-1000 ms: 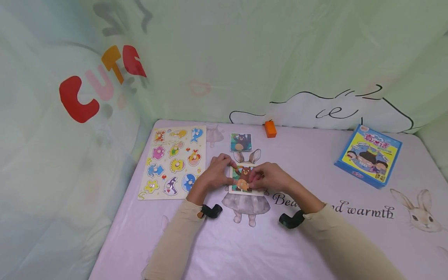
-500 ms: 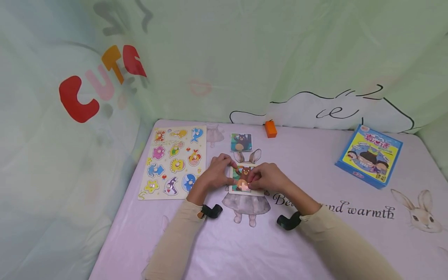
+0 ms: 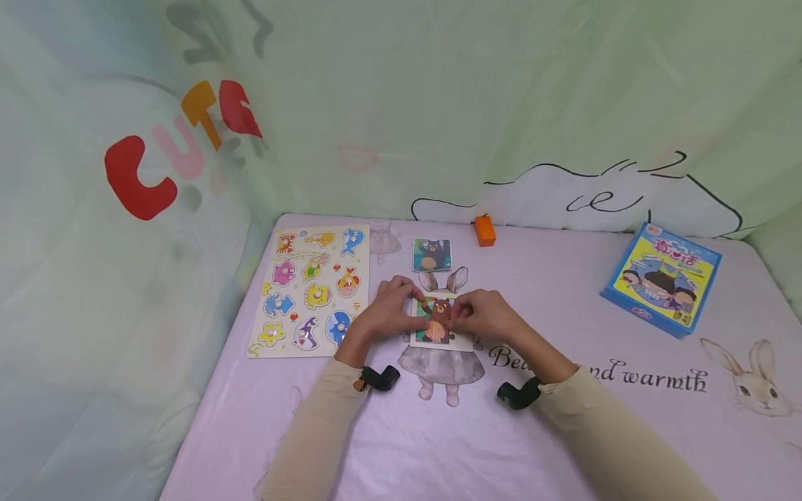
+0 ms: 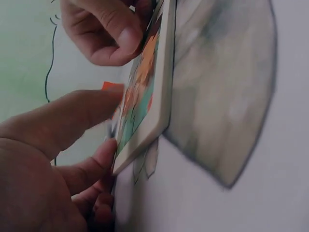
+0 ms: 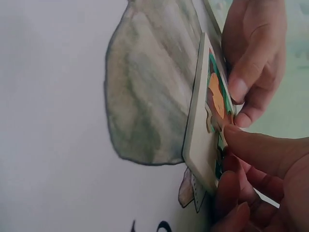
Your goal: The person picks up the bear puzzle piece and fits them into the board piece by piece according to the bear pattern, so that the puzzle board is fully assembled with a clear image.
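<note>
A small wooden jigsaw puzzle with a brown bear picture (image 3: 441,321) lies in its pale-framed board (image 5: 194,130) on the table. My left hand (image 3: 391,309) holds the board's left side; in the left wrist view its thumb (image 4: 91,108) reaches over the picture while other fingertips touch the edge. On the other side, my right hand (image 3: 487,314) has thumb and fingertips together over the right part of the picture. It appears to pinch a puzzle piece (image 5: 209,118) whose edge stands slightly proud, mostly hidden behind the fingers.
Behind the board lies a bear picture card (image 3: 431,255). A sea-animal peg puzzle (image 3: 360,313) is at the left. An orange block (image 3: 484,231) stands near the back wall, and a blue and yellow box (image 3: 661,278) lies to the right.
My right hand has shifted slightly over the board's right part. A pale patch low in the bear picture half a second ago now shows brown. My left hand stays put.
</note>
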`<act>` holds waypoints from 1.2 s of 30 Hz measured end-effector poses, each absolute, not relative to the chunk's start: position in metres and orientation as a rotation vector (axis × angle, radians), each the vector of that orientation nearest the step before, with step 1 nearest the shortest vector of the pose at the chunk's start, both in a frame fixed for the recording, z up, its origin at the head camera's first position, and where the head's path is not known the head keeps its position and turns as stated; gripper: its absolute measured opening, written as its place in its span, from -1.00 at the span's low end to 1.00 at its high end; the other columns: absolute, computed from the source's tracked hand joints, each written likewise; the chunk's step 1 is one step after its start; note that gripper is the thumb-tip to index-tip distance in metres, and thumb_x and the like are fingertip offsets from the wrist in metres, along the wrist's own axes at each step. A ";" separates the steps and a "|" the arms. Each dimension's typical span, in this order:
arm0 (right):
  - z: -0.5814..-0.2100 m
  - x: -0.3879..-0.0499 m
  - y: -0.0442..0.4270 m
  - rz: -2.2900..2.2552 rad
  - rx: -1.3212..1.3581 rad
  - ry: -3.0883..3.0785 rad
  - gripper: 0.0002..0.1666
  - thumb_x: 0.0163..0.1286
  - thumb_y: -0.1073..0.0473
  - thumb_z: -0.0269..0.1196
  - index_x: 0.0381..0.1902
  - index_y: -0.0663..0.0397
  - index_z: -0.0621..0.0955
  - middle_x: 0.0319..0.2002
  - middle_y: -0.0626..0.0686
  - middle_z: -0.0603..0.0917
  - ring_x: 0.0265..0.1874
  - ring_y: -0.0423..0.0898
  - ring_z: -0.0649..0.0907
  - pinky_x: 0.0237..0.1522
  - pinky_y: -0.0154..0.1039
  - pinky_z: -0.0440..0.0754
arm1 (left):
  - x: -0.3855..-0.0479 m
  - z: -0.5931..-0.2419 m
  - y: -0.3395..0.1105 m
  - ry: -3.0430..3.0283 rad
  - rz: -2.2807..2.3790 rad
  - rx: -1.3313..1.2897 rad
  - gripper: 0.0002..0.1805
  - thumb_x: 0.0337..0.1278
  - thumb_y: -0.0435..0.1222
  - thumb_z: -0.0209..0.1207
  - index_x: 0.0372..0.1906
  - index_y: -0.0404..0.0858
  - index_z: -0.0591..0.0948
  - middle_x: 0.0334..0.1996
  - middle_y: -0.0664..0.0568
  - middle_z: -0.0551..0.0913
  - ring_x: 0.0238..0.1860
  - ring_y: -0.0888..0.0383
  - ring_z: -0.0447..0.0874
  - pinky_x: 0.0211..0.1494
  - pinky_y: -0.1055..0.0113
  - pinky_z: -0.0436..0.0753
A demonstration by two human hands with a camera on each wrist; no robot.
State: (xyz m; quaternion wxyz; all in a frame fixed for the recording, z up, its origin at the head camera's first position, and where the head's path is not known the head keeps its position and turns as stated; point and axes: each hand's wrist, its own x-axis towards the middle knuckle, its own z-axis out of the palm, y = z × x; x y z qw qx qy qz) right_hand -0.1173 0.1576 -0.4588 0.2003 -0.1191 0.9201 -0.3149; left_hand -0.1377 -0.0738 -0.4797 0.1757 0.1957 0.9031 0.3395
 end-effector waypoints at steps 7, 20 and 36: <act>-0.457 -0.118 0.158 -0.886 -0.340 2.538 -0.80 0.29 0.06 0.45 -0.35 0.02 0.67 -0.50 -0.03 0.60 -0.42 -0.10 0.52 -0.40 -0.25 0.43 | -0.135 -0.484 -0.066 2.638 0.909 0.491 -0.44 0.00 0.13 0.46 -0.04 -0.15 0.60 0.26 -0.07 0.39 0.21 -0.07 0.25 0.26 0.09 0.40; -0.455 -0.118 0.155 -0.884 -0.294 2.529 -0.79 0.24 0.07 0.49 -0.37 0.02 0.66 -0.50 -0.02 0.60 -0.39 -0.07 0.53 -0.39 -0.27 0.45 | -0.133 -0.484 -0.061 2.653 0.902 0.461 -0.44 -0.03 0.10 0.49 -0.05 -0.16 0.59 0.26 -0.07 0.38 0.22 -0.08 0.23 0.26 0.08 0.40; -0.458 -0.119 0.155 -0.878 -0.328 2.539 -0.76 0.21 0.08 0.51 -0.36 0.02 0.65 -0.51 -0.02 0.58 -0.41 -0.08 0.52 -0.40 -0.26 0.44 | -0.133 -0.483 -0.061 2.668 0.883 0.461 -0.44 -0.03 0.07 0.49 -0.04 -0.16 0.59 0.27 -0.07 0.38 0.21 -0.08 0.24 0.26 0.09 0.40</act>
